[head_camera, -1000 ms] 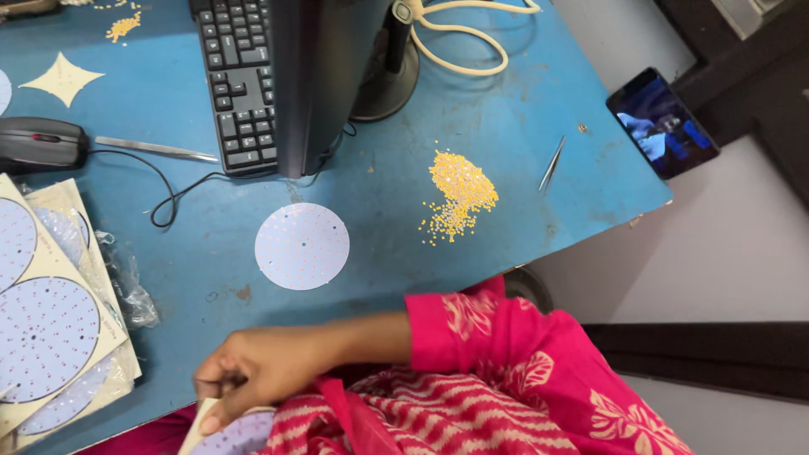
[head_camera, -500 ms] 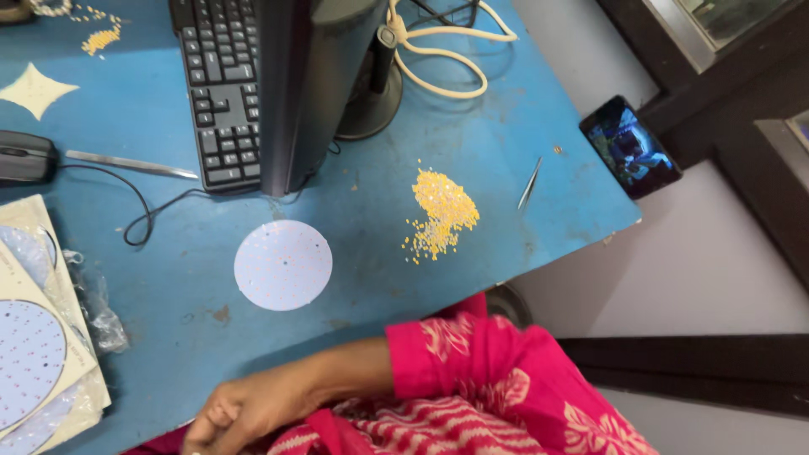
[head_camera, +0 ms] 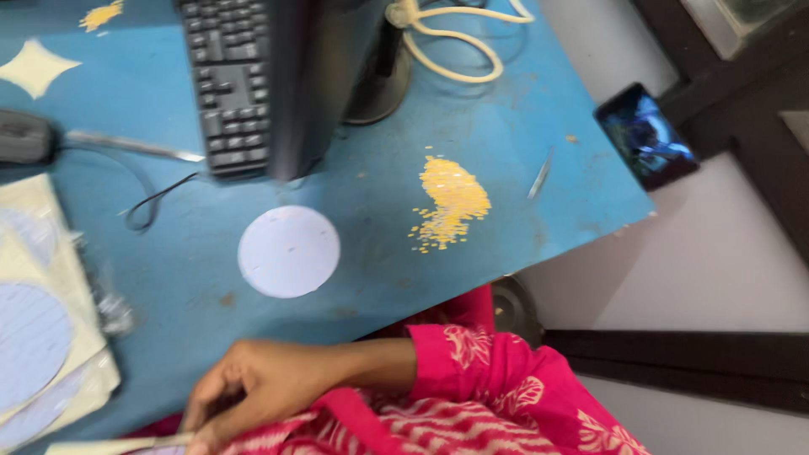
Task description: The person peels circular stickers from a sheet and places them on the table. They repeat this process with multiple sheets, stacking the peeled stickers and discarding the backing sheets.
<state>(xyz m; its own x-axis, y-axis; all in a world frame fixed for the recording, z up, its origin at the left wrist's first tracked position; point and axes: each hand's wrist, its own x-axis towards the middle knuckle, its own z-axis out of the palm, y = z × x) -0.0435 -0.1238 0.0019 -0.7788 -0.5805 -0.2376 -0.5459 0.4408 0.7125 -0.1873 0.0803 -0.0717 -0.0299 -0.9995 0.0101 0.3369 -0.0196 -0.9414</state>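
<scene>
Fingers of your right hand [head_camera: 270, 392] curl at lap edge, pinching pale sheet [head_camera: 118, 444] at bottom frame; grip partly blurred. Left hand out of view. Keep pinch light, sheet flat. White disc [head_camera: 289, 251] lies apart on blue table [head_camera: 522, 109], yellow granules [head_camera: 451, 200] beyond.

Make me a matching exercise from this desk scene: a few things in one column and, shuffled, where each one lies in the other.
Things:
1. pale round paper disc
2. heap of small yellow beads
3. dark smartphone with a lit screen
4. black computer keyboard

Places:
A. at the right corner of the blue table, on its edge
B. at the top, left of the dark monitor
C. between the monitor stand and the right table edge
D. on the table just above the person's hand

Pairs: 1-D, 2-C, 3-A, 4-B
</scene>
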